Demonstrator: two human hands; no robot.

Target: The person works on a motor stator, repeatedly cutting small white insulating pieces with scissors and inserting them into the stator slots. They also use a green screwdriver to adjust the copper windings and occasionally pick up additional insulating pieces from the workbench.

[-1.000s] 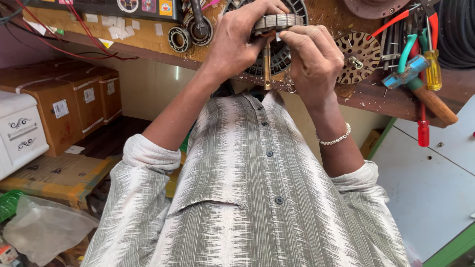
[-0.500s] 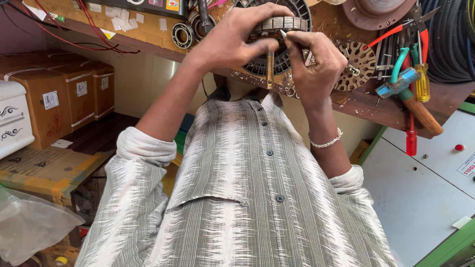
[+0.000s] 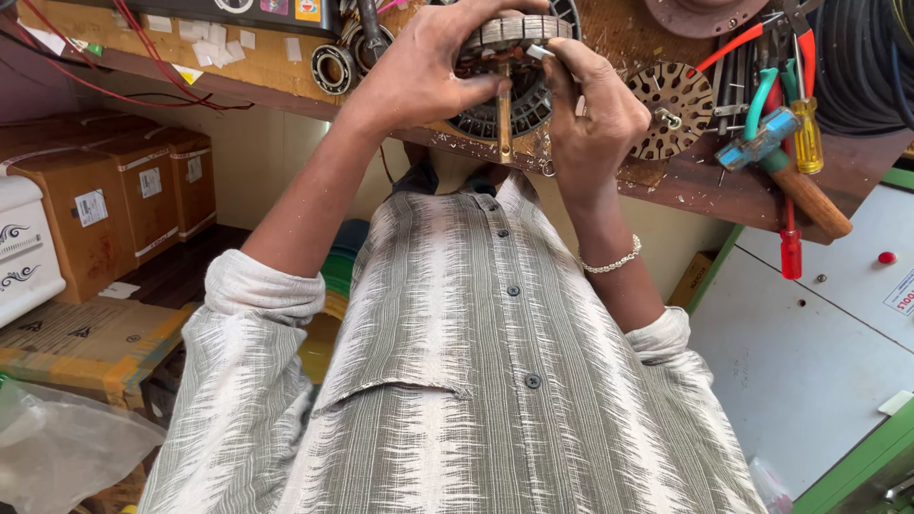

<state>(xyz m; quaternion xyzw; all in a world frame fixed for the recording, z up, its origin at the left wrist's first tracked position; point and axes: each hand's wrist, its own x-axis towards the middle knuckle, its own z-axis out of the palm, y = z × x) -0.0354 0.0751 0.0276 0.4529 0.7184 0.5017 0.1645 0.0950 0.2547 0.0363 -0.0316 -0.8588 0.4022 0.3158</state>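
The left hand (image 3: 428, 71) hides most of the slotted motor core (image 3: 514, 33).

Your single head-worn camera looks steeply down your own shirt front (image 3: 495, 381), close in, with the workbench (image 3: 724, 190) across the top of the frame and both hands upper centre.

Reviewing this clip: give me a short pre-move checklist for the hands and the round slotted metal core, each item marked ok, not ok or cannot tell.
1. Left hand has a grip on the round slotted metal core: ok.
2. Right hand pinches a small white strip at the core's rim: ok.
3. Strip seated in a slot: cannot tell, fingers hide it.
4. Core's brass-coloured shaft visible between the hands: ok.
5. Wooden-handled hammer lies apart from the hands on the wooden bench: ok.
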